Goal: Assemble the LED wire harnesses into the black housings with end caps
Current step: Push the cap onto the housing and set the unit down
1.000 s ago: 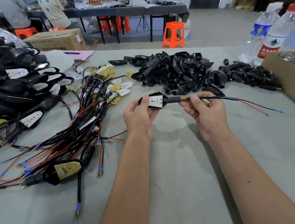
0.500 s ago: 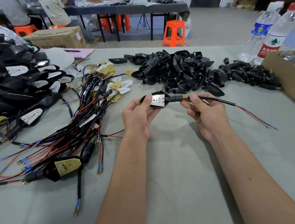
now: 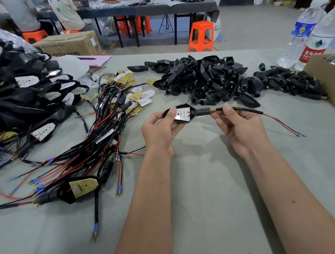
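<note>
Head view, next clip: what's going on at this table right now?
A person is assembling LED lights by hand. The left hand holds a black housing with a white LED board seated in it, thumb pressed on the board. The right hand pinches the black cable just past the end cap, which sits against the housing's neck. Unassembled wire harnesses lie to the left, empty housings are piled behind, and loose end caps sit at the right.
</note>
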`<state>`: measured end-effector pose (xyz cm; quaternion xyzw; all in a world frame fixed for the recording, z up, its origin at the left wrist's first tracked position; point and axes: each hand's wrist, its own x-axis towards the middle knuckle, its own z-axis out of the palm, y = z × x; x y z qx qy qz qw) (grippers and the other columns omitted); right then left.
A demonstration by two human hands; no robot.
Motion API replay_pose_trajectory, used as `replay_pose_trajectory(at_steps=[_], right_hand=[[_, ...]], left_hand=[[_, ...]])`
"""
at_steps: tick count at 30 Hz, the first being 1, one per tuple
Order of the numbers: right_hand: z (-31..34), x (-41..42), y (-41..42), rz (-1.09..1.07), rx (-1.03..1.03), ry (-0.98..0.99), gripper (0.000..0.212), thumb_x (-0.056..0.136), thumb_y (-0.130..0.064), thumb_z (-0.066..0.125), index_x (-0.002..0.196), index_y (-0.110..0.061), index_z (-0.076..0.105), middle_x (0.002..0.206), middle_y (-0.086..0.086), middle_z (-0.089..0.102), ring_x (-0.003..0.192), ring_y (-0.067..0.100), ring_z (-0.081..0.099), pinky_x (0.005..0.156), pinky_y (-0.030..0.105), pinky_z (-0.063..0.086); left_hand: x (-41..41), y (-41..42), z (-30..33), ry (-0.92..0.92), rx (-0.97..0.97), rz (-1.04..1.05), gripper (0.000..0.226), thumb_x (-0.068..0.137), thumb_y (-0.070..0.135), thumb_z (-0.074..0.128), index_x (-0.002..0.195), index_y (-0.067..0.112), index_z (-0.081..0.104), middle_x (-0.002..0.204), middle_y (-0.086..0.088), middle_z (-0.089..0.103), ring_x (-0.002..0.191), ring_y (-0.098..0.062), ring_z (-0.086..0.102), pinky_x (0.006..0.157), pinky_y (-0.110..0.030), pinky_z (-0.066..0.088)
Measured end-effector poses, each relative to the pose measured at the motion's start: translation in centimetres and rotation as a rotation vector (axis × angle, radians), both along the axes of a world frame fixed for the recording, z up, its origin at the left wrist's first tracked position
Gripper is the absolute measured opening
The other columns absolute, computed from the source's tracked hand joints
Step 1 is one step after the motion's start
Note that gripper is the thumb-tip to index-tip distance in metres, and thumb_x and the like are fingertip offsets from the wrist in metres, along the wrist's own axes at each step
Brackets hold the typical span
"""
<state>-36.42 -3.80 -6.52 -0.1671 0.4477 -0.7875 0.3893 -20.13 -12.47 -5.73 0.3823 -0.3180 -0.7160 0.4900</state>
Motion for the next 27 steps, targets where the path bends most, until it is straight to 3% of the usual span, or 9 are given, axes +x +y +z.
replay_pose_trajectory(at_steps=[5, 7, 9, 11, 14, 16, 20, 23, 27], right_hand=[[-0.4, 0.3, -0.5, -0.034, 0.059, 0.074, 0.021, 0.093, -0.012, 0.073, 0.088, 0.008, 0.068, 0.078, 0.015, 0.076, 0.081, 0.030, 0.078, 0.065, 0.021, 0.060], [-0.3, 1.0, -1.0, -0.037, 0.182, 0.204, 0.037, 0.097, -0.028, 0.071, 0.079, 0.004, 0.067, 0.070, 0.014, 0.074, 0.071, 0.033, 0.077, 0.059, 0.026, 0.061], [-0.4, 1.9, -1.1, -0.045, 0.314, 0.469, 0.053, 0.099, -0.046, 0.066, 0.069, -0.002, 0.066, 0.064, 0.014, 0.072, 0.058, 0.030, 0.074, 0.050, 0.031, 0.059], [-0.6, 2.2, -0.8, -0.187, 0.360, 0.897, 0.051, 0.099, -0.049, 0.062, 0.064, -0.012, 0.066, 0.059, 0.005, 0.069, 0.053, 0.016, 0.068, 0.052, 0.032, 0.052], [-0.1, 1.8, -0.3, -0.346, 0.261, 1.409, 0.021, 0.096, -0.040, 0.068, 0.089, -0.021, 0.072, 0.085, -0.010, 0.068, 0.076, 0.001, 0.057, 0.072, 0.031, 0.047], [0.1, 1.6, -0.4, -0.247, 0.305, 1.615, 0.029, 0.094, -0.043, 0.071, 0.111, -0.020, 0.074, 0.101, -0.006, 0.068, 0.095, 0.014, 0.055, 0.083, 0.032, 0.043], [0.0, 1.6, -0.3, -0.127, 0.414, 1.683, 0.022, 0.094, -0.044, 0.070, 0.109, -0.028, 0.076, 0.094, -0.009, 0.071, 0.092, 0.020, 0.057, 0.074, 0.035, 0.042], [0.3, 1.8, -0.4, -0.072, 0.378, 1.617, 0.019, 0.093, -0.042, 0.073, 0.102, -0.026, 0.078, 0.088, -0.010, 0.073, 0.077, 0.005, 0.059, 0.071, 0.033, 0.046], [1.2, 2.3, -0.7, -0.060, 0.352, 1.355, 0.014, 0.089, -0.039, 0.078, 0.089, -0.024, 0.078, 0.069, -0.009, 0.072, 0.056, 0.000, 0.057, 0.057, 0.021, 0.041]], left_hand=[[-0.2, -0.1, -0.1, -0.021, -0.018, 0.046, 0.017, 0.089, 0.002, 0.076, 0.084, 0.004, 0.060, 0.088, -0.021, 0.075, 0.083, -0.033, 0.077, 0.073, -0.039, 0.065], [-0.6, 0.0, -0.2, -0.037, -0.046, 0.103, 0.016, 0.089, 0.002, 0.077, 0.082, 0.005, 0.062, 0.088, -0.021, 0.074, 0.085, -0.035, 0.077, 0.074, -0.041, 0.065], [-0.8, 0.1, -0.4, -0.074, -0.094, 0.151, 0.016, 0.088, 0.001, 0.077, 0.082, 0.005, 0.063, 0.082, -0.016, 0.075, 0.084, -0.034, 0.077, 0.072, -0.040, 0.065], [-0.8, -0.1, -0.6, -0.138, -0.133, 0.177, 0.016, 0.088, 0.001, 0.077, 0.080, 0.006, 0.064, 0.075, -0.010, 0.075, 0.081, -0.031, 0.078, 0.069, -0.038, 0.065], [-0.4, -0.6, -0.6, -0.144, -0.127, 0.178, 0.018, 0.089, 0.000, 0.075, 0.077, 0.007, 0.064, 0.070, -0.009, 0.074, 0.077, -0.032, 0.077, 0.063, -0.035, 0.063], [-0.2, -0.8, -0.4, -0.140, -0.134, 0.140, 0.017, 0.090, -0.001, 0.074, 0.077, 0.006, 0.066, 0.066, -0.007, 0.074, 0.076, -0.033, 0.077, 0.061, -0.033, 0.062], [0.2, -0.8, -0.3, -0.184, -0.181, 0.124, 0.015, 0.090, 0.007, 0.075, 0.077, 0.009, 0.069, 0.066, -0.003, 0.074, 0.070, -0.025, 0.075, 0.059, -0.028, 0.060], [0.1, -0.8, -0.2, -0.187, -0.185, 0.132, 0.020, 0.095, 0.024, 0.074, 0.082, 0.008, 0.072, 0.074, -0.004, 0.077, 0.074, -0.020, 0.076, 0.063, -0.026, 0.060], [-0.5, -0.2, 0.6, -0.055, -0.077, -0.077, 0.047, 0.106, 0.046, 0.050, 0.113, 0.002, 0.066, 0.099, -0.019, 0.077, 0.086, -0.029, 0.077, 0.075, -0.032, 0.063]])
